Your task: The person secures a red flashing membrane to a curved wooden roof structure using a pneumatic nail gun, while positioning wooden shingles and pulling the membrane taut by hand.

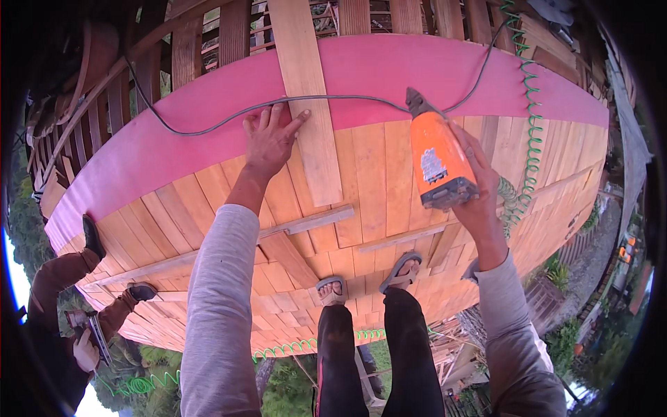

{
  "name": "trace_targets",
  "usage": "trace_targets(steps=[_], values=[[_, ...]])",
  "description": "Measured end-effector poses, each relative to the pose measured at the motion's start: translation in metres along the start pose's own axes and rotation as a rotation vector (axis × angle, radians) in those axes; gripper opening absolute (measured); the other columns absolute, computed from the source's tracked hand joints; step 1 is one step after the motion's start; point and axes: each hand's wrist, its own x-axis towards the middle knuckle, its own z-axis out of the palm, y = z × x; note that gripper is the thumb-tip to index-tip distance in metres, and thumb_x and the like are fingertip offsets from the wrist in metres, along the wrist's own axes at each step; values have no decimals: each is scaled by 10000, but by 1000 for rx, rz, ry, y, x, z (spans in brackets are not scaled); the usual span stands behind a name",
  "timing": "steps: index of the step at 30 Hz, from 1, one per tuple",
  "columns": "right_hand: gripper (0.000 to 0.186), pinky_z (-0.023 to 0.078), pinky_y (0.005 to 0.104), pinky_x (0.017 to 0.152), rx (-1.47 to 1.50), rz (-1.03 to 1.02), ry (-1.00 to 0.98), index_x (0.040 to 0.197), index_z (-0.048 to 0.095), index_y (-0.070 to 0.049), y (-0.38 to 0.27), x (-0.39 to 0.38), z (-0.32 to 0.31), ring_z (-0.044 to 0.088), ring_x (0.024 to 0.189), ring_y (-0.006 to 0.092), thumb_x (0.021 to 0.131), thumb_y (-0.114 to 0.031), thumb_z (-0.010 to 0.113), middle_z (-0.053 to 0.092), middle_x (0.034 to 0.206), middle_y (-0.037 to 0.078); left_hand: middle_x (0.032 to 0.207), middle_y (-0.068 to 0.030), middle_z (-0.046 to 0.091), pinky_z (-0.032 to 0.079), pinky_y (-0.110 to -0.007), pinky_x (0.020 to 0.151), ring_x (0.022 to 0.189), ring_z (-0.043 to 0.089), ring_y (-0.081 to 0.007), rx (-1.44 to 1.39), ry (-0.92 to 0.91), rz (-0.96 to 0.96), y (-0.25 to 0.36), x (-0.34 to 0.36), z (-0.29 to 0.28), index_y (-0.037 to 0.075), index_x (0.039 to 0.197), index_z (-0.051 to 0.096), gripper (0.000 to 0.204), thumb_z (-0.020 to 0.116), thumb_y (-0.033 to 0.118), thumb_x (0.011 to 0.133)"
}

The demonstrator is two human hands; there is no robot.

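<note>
My left hand (269, 142) lies with its fingers spread on the pink underlay sheet (201, 104), its thumb touching the edge of a long pale wooden board (319, 153). That board runs across the sheet and onto rows of wooden shingles (372, 181). In my right hand (481, 208) is an orange nail gun (438, 149), held to the right of the board. Its dark nose points up and away, near the black cable (347, 96). Whether the nose touches the sheet I cannot tell.
A green coiled air hose (533, 139) hangs down the right side. Wooden battens (306, 224) lie across the shingles above my sandalled feet (332, 290). Another person's leg (66, 274) and hand with a tool (87, 351) show at left. Bare wooden slats (235, 31) with gaps lie beyond the sheet.
</note>
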Motion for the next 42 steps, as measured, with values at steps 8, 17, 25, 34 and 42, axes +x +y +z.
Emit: trace_targets(steps=[8, 17, 25, 34, 42], values=[[961, 578, 446, 880, -79, 357, -665, 1624, 387, -256, -53, -144, 125, 706, 1058, 297, 766, -82, 785, 628, 1418, 15, 1633, -93, 327, 417, -659, 1038, 1478, 362, -310, 87, -99, 123, -3, 10, -23, 480, 1542, 467, 794, 834, 405, 841], [875, 588, 444, 829, -85, 342, -563, 1631, 367, -212, -29, -156, 170, 712, 1057, 291, 843, -97, 729, 641, 1402, 50, 1616, -101, 350, 435, -624, 1039, 1476, 373, -326, 90, -118, 91, 7, 12, -27, 464, 1560, 449, 834, 847, 348, 835], [871, 578, 486, 850, -60, 482, -625, 1648, 306, -251, -38, -162, 188, 726, 1053, 303, 885, -91, 695, 655, 1408, 70, 1498, -157, 509, 476, -495, 1009, 1361, 502, -308, -216, -81, 123, -11, 16, -40, 271, 1462, 602, 622, 808, 214, 877], [853, 573, 492, 815, -122, 570, -533, 1638, 322, -276, -58, -166, 197, 745, 965, 318, 891, -101, 694, 694, 1344, 55, 853, -148, 724, 551, -402, 765, 805, 698, -213, -644, 520, -152, -89, 129, -56, -23, 1037, 768, 396, 807, 350, 910], [853, 568, 441, 749, -192, 561, -414, 1630, 377, -254, -70, -169, 204, 734, 909, 262, 864, -77, 707, 703, 1336, 28, 1307, -243, 686, 520, -422, 1021, 1166, 675, -344, -611, -32, -491, -94, 223, -16, -92, 1468, 530, 1107, 655, 814, 845]])
